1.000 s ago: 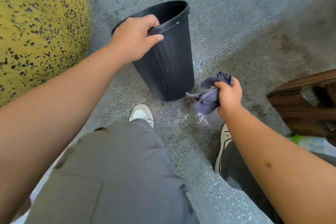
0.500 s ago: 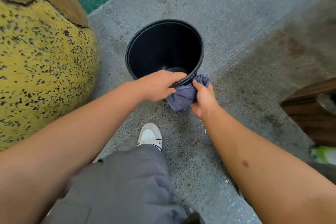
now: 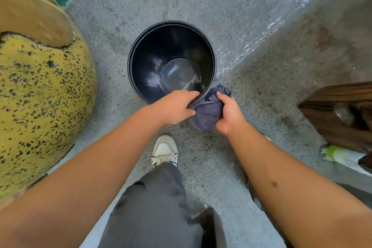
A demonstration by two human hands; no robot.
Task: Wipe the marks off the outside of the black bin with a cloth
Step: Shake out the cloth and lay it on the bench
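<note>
A person stands over a round black plastic bin [image 3: 141, 62] on a speckled grey concrete floor [image 3: 251, 26], the camera now looking almost straight down into its empty interior. One second earlier the bin was seen from the side, tilted toward the person, with the crumpled grey-blue cloth [image 3: 207, 109] held clear of it near the floor; half a second ago the cloth had come up against the near wall just under the rim. Now the left hand [image 3: 173, 107] keeps its grip on the near rim, fingers hooked over the edge into the bin and thumb outside, while the right hand [image 3: 227, 113] has its fingers curled round the bunched cloth and presses it to the outer wall just right of the left hand.

The change suggests wiping has only just begun on the near-right side, with the left hand steadying the bin. The outer wall itself is hidden from this angle, so whether any marks remain cannot be told. Most of the circumference appears still to be covered, likely needing the bin turned.

A large yellow, black-pitted rounded form [image 3: 40, 96] sits at the left, a dark brown wooden structure [image 3: 338, 115] at the right, and one white sneaker [image 3: 164, 150] below the hands.
</note>
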